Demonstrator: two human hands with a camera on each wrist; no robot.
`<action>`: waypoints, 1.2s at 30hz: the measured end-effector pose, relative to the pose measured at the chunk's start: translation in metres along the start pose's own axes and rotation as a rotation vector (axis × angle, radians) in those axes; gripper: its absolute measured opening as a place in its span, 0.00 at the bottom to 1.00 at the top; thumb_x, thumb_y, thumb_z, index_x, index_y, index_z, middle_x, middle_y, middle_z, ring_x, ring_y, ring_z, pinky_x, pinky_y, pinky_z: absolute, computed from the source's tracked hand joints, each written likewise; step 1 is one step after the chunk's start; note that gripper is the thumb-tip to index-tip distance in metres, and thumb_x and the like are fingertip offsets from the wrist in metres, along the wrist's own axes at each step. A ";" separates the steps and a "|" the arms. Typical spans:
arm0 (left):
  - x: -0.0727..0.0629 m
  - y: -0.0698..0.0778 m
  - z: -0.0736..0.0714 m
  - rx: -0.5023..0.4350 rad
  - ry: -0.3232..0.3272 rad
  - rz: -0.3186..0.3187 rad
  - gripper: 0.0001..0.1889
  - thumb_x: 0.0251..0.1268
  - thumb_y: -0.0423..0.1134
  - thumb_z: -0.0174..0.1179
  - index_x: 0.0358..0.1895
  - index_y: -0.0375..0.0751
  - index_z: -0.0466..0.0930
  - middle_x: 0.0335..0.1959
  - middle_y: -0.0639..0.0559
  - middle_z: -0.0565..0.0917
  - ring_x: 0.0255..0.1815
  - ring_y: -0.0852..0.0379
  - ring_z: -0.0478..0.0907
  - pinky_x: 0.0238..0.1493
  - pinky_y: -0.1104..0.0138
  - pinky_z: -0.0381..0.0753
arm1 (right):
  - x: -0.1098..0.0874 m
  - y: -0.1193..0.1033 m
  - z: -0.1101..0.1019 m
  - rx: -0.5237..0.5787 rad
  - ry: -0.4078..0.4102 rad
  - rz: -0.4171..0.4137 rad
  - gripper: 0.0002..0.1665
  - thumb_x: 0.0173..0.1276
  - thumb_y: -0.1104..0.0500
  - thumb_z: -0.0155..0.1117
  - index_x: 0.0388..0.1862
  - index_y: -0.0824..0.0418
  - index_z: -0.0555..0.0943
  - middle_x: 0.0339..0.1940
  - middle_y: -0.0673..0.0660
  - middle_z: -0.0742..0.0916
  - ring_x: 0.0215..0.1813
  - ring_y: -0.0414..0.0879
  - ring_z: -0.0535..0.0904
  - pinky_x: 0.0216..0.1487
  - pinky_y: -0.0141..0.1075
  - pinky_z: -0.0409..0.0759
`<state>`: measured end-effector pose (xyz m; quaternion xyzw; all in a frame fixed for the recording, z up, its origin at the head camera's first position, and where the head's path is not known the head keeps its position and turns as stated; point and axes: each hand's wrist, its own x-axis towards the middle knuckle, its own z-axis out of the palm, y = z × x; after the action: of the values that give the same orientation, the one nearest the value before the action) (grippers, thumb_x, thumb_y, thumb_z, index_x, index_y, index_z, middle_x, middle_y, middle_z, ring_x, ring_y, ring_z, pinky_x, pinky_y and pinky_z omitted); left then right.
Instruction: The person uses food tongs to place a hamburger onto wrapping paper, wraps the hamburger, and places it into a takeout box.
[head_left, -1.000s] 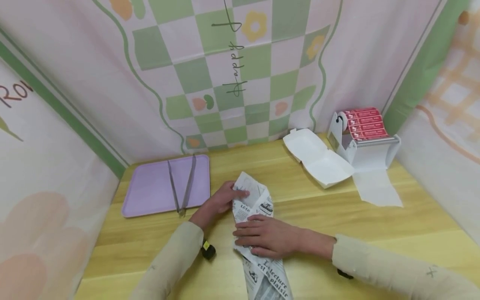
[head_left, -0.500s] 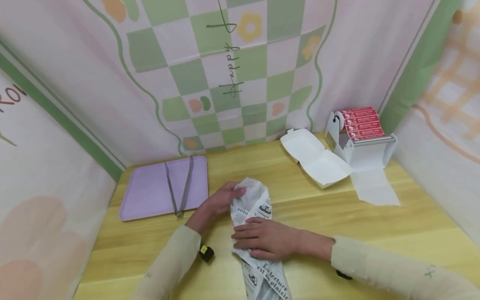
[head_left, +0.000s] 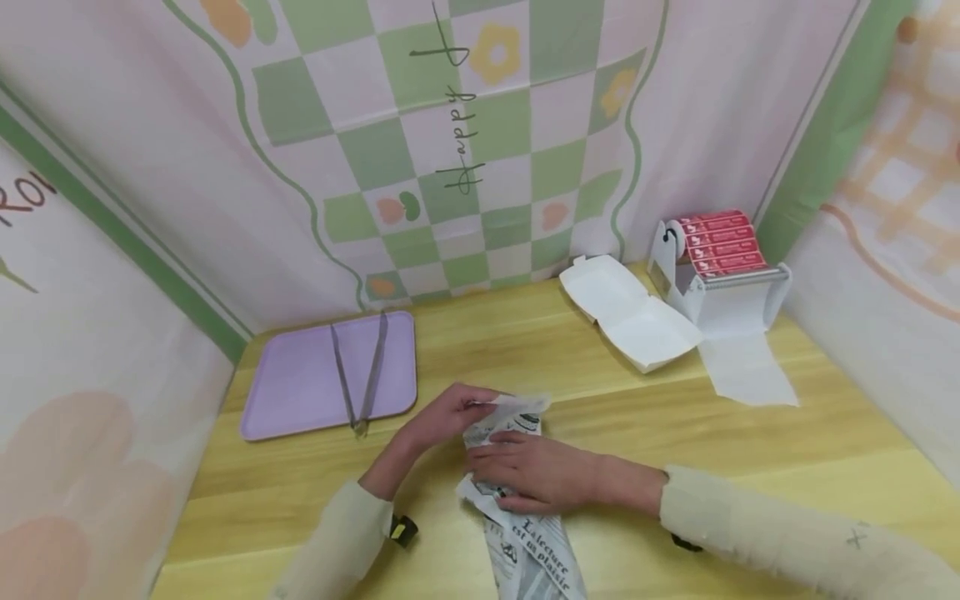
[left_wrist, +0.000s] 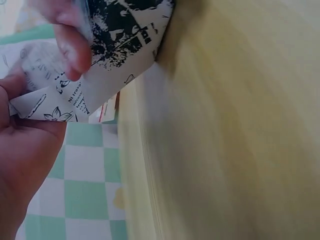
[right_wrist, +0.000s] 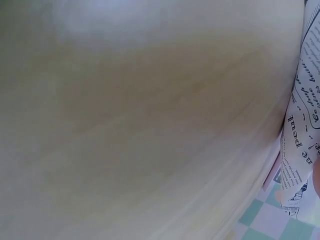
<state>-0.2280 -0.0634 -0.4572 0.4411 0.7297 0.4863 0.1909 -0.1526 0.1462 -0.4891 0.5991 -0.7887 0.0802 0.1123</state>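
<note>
A sheet of newspaper-print food wrapping paper (head_left: 536, 546) is folded into a long packet on the table, its near end running out of the head view. My left hand (head_left: 450, 412) pinches the far end, which is bent over toward me. In the left wrist view that hand (left_wrist: 30, 160) has the paper's edge (left_wrist: 80, 100) between thumb and fingers. Laid across the middle of the packet, my right hand (head_left: 532, 471) presses down with extended fingers. The right wrist view catches the packet's side (right_wrist: 302, 115) at its right edge. Whatever lies inside is hidden by the paper.
Metal tongs (head_left: 371, 375) lie spread on a purple tray (head_left: 288, 379) at the left. Toward the back right are an unfolded white takeaway box (head_left: 622, 308) and a white dispenser (head_left: 731, 304) with a roll of red labels (head_left: 720, 242). A patterned curtain (head_left: 465, 150) hangs behind the table.
My left hand has folded the paper's far end over toward me, so the packet looks shorter. My right hand stays pressed on the middle. The head view has shifted slightly.
</note>
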 end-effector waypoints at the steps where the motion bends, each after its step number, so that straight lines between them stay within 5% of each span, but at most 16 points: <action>1: -0.002 0.000 0.001 0.018 -0.004 0.018 0.16 0.76 0.28 0.48 0.58 0.34 0.82 0.54 0.40 0.86 0.47 0.57 0.84 0.51 0.69 0.82 | 0.001 0.000 0.000 -0.001 0.010 0.006 0.28 0.80 0.44 0.44 0.70 0.58 0.70 0.72 0.57 0.76 0.75 0.48 0.69 0.75 0.48 0.67; 6: -0.011 0.003 0.005 0.066 -0.006 0.088 0.17 0.73 0.27 0.53 0.60 0.42 0.82 0.57 0.47 0.85 0.54 0.59 0.84 0.54 0.66 0.84 | -0.001 -0.002 -0.002 -0.147 0.127 0.025 0.23 0.79 0.41 0.46 0.59 0.52 0.77 0.66 0.57 0.79 0.69 0.52 0.72 0.67 0.49 0.73; 10: -0.019 0.005 0.011 0.210 0.037 0.123 0.19 0.69 0.26 0.58 0.59 0.44 0.83 0.56 0.50 0.86 0.54 0.63 0.84 0.53 0.71 0.83 | -0.003 -0.008 -0.002 -0.241 0.247 0.066 0.21 0.79 0.40 0.47 0.53 0.51 0.80 0.55 0.54 0.82 0.59 0.50 0.74 0.60 0.45 0.75; 17: -0.031 0.011 0.023 0.575 0.031 0.137 0.20 0.68 0.39 0.64 0.62 0.48 0.81 0.62 0.53 0.83 0.62 0.57 0.81 0.61 0.68 0.80 | -0.005 -0.016 -0.004 -0.164 0.438 0.090 0.16 0.77 0.45 0.53 0.36 0.56 0.76 0.43 0.52 0.83 0.47 0.45 0.79 0.49 0.37 0.78; 24: -0.034 0.017 0.031 0.807 -0.013 0.199 0.21 0.69 0.40 0.62 0.65 0.46 0.78 0.63 0.54 0.82 0.67 0.56 0.77 0.69 0.62 0.74 | -0.012 -0.024 -0.015 -0.106 0.393 0.120 0.10 0.73 0.52 0.61 0.41 0.57 0.82 0.44 0.52 0.83 0.45 0.42 0.79 0.48 0.32 0.81; 29: -0.039 0.023 0.037 0.929 0.014 0.252 0.21 0.67 0.37 0.63 0.63 0.45 0.79 0.62 0.51 0.82 0.64 0.55 0.79 0.68 0.62 0.76 | -0.022 -0.007 -0.035 0.050 0.474 0.206 0.04 0.66 0.62 0.64 0.37 0.60 0.84 0.35 0.51 0.86 0.37 0.39 0.81 0.41 0.26 0.82; 31: -0.040 0.026 0.040 0.977 0.028 0.262 0.21 0.66 0.36 0.64 0.63 0.45 0.79 0.62 0.52 0.83 0.64 0.55 0.79 0.67 0.63 0.76 | -0.026 0.012 -0.045 0.173 0.435 0.346 0.09 0.62 0.66 0.65 0.43 0.62 0.84 0.36 0.53 0.87 0.37 0.41 0.82 0.40 0.27 0.83; 36: -0.042 0.029 0.045 1.055 0.049 0.257 0.21 0.68 0.37 0.63 0.63 0.47 0.79 0.61 0.54 0.83 0.62 0.58 0.80 0.64 0.66 0.78 | -0.032 0.060 -0.043 0.421 0.077 0.642 0.27 0.67 0.63 0.65 0.66 0.59 0.75 0.50 0.57 0.87 0.49 0.47 0.84 0.48 0.40 0.85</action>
<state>-0.1602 -0.0697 -0.4584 0.5512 0.8191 0.0838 -0.1346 -0.1991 0.2033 -0.4557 0.3281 -0.8977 0.2938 -0.0146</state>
